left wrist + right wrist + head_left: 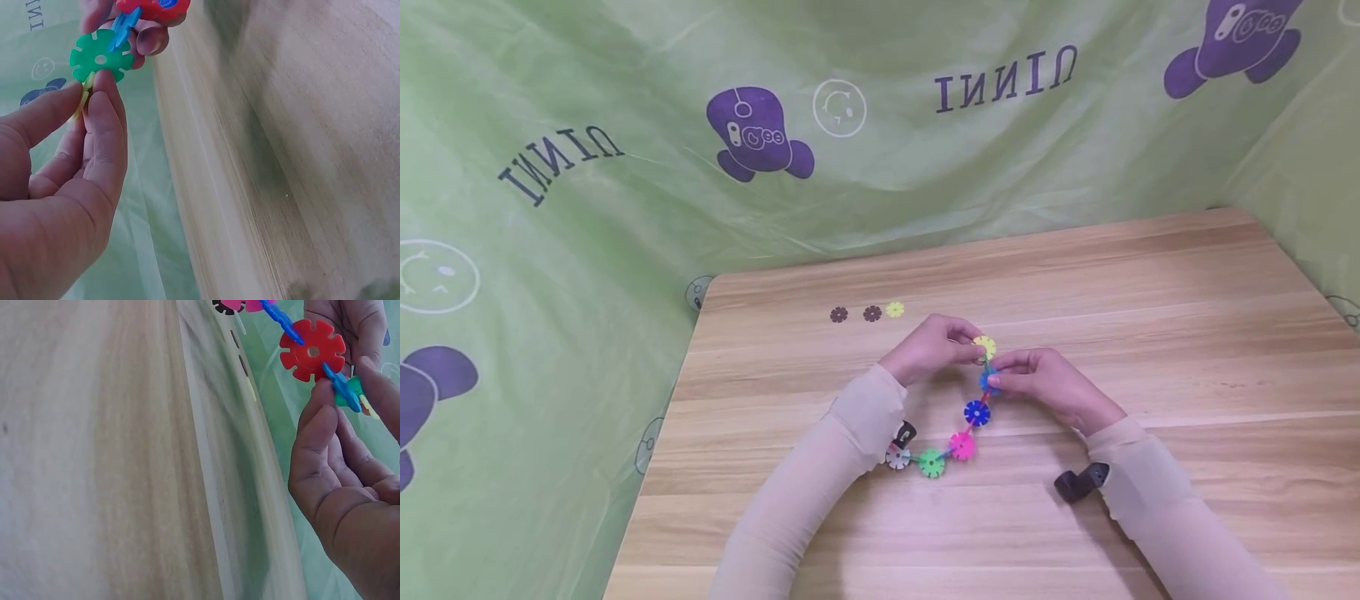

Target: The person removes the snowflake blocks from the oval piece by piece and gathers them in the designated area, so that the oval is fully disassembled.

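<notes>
A chain of notched plastic discs hangs between both hands and curves down toward the left forearm. At its upper end my left hand pinches a yellow disc between thumb and fingers. That disc is slotted into a green disc, clear in the left wrist view. Just below, my right hand pinches the light blue disc, which joins the green disc to a red disc. Further along are a pink disc, a bright green disc and a whitish disc partly behind the left sleeve.
Two brown discs and a loose yellow disc lie toward the back of the wooden table. A green printed cloth hangs behind and beside it. Each wrist wears a small black camera.
</notes>
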